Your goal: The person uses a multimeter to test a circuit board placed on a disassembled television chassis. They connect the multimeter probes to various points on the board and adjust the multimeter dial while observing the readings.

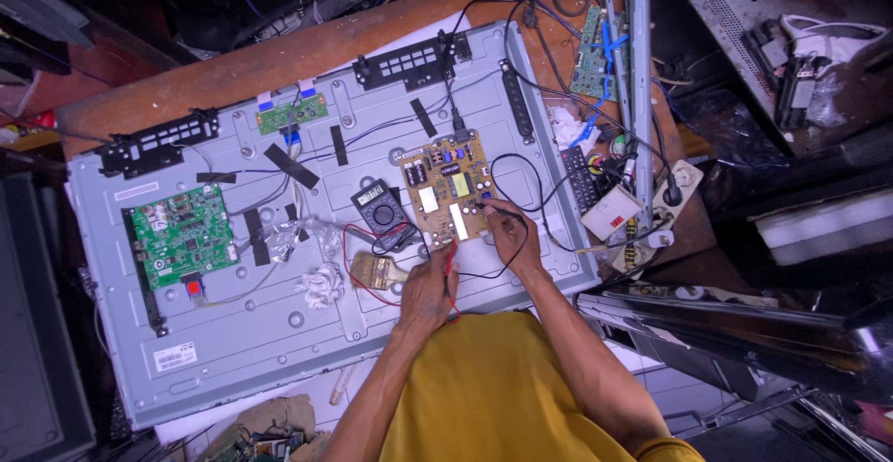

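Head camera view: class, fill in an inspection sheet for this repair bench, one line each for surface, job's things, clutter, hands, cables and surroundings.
Surface: wooden bench carrying a grey television back panel.
Job's things: tan circuit board; multimeter beside it; green circuit board at the panel's left.
Clutter: crumpled rag, paintbrush, remote control.
Hands: left hand holds the red probe; right hand holds the black probe on the tan board.
Cables: red lead and black lead loop over the panel.
Surroundings: power strip; dark equipment around.
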